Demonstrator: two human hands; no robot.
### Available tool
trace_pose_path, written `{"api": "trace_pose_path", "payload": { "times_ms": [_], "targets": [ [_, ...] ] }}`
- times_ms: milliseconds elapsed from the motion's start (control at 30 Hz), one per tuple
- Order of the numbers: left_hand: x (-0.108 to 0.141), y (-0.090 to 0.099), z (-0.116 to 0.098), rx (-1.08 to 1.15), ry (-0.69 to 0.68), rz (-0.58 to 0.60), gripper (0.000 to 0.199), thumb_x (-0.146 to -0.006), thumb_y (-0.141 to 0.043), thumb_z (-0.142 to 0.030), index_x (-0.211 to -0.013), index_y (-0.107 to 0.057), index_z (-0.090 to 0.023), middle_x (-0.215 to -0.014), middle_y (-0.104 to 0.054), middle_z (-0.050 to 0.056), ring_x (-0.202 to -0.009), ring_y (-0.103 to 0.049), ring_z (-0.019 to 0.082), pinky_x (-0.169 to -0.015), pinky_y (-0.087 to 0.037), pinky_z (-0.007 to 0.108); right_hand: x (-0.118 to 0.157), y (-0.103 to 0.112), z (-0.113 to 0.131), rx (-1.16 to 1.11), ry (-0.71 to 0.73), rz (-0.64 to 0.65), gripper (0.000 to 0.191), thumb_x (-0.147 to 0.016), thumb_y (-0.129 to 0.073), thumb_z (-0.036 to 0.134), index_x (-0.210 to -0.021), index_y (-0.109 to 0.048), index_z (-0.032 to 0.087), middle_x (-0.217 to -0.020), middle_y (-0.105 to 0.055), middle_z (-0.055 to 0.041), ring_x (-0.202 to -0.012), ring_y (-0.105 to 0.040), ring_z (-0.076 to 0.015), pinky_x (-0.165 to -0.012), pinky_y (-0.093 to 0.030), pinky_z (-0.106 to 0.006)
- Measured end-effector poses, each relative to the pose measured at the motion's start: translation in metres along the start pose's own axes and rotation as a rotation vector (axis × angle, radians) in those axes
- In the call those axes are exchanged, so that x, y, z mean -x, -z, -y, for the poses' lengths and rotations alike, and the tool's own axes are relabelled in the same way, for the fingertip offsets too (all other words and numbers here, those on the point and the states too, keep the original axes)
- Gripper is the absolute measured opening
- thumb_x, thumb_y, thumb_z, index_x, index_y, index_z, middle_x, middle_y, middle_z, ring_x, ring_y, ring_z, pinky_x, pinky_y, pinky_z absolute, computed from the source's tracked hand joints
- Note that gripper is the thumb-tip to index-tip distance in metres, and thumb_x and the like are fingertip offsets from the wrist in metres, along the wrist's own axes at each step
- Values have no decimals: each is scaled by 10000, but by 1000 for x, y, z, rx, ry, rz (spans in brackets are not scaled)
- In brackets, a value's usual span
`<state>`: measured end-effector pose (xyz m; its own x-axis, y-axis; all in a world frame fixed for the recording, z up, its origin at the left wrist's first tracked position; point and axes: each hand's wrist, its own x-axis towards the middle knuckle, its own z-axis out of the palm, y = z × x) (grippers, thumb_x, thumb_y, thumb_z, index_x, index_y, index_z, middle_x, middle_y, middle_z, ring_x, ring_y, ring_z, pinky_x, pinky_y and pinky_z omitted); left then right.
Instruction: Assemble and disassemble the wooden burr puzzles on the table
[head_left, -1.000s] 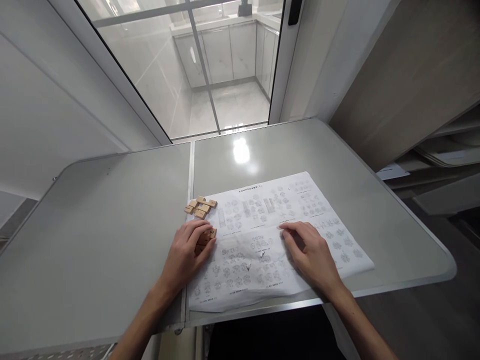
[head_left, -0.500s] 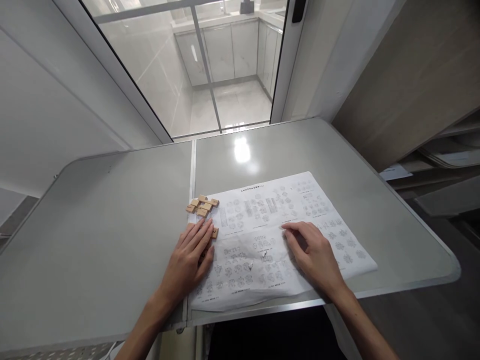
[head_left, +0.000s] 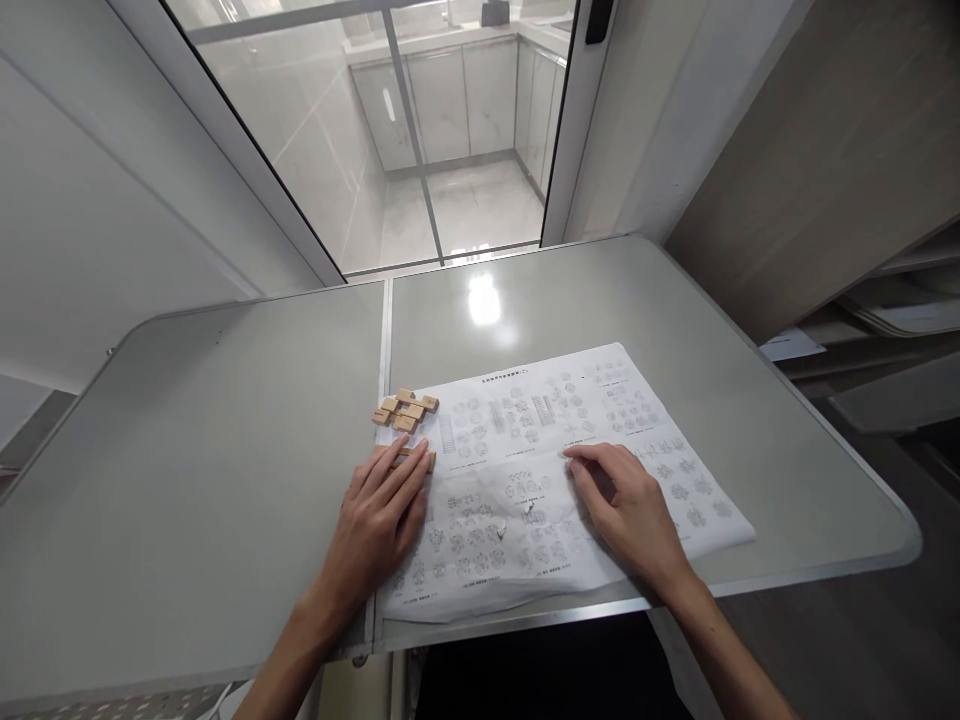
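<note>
My left hand (head_left: 382, 515) lies palm down with its fingers stretched out over a wooden piece (head_left: 432, 462). Most of that piece is hidden; bits of it show between and beside the fingers. Just beyond the fingertips, several interlocked wooden blocks (head_left: 409, 411) rest on the upper left corner of a printed sheet (head_left: 480, 465). The sheet is creased, with rows of line drawings and two small torn spots near its middle. On its right half rests my right hand (head_left: 626, 505), fingers bent, a gap between thumb and index finger, nothing seen in it.
The grey table (head_left: 225, 480) has a metal seam (head_left: 388, 335) running along the sheet's left side. Beyond the far edge stands a glass door (head_left: 450, 130) with a tiled room behind. Shelves (head_left: 892, 300) holding papers are at the right.
The left fingers have spread slightly and shifted, so more of the wooden piece shows between them; its right end looks turned. The right hand and the sheet have stayed put.
</note>
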<state>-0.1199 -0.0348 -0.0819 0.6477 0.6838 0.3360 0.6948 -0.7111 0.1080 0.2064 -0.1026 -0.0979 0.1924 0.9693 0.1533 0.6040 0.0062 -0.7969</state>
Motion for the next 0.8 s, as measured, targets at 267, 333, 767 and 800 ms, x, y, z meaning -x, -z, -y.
{"api": "trace_pose_path", "payload": {
  "times_ms": [267,333,767,800],
  "targets": [
    [-3,-1,-7,-2,23,-9,634,-1040,-600,-166,-1647,-443,-258,-1580,-626,62,-1562,-461,366,-1197,-445,574,0,0,0,-3,-11,12,178,-1081,-564,351,-1117,-723,279,-1070,-770,-58,-1022,-688,-288,-895,-556,-472],
    [-3,-1,-5,-3,37,-11,623,-1035,-606,-167,-1634,-457,-245,-1587,-619,74,-1562,-459,371,-1198,-444,580,0,0,0,-3,-11,11,176,-1082,-563,349,-1117,-722,281,-1069,-768,-53,-1023,-685,-284,-897,-553,-471],
    [-54,-10,-70,369,-141,40,242,-1039,-605,-158,-1260,-680,-223,-1341,-748,86,-1247,-701,246,-1067,-571,404,1,0,-1,14,0,1,197,-1088,-549,366,-1119,-720,273,-1086,-770,-83,-1038,-686,-300,-914,-557,-489],
    [-62,-14,-75,389,-156,59,221,-1037,-594,-161,-1229,-685,-218,-1219,-774,78,-1094,-740,223,-976,-594,379,1,0,-1,14,4,2,200,-1088,-547,370,-1119,-719,273,-1090,-771,-86,-1045,-686,-304,-927,-555,-496]
  ]
}}
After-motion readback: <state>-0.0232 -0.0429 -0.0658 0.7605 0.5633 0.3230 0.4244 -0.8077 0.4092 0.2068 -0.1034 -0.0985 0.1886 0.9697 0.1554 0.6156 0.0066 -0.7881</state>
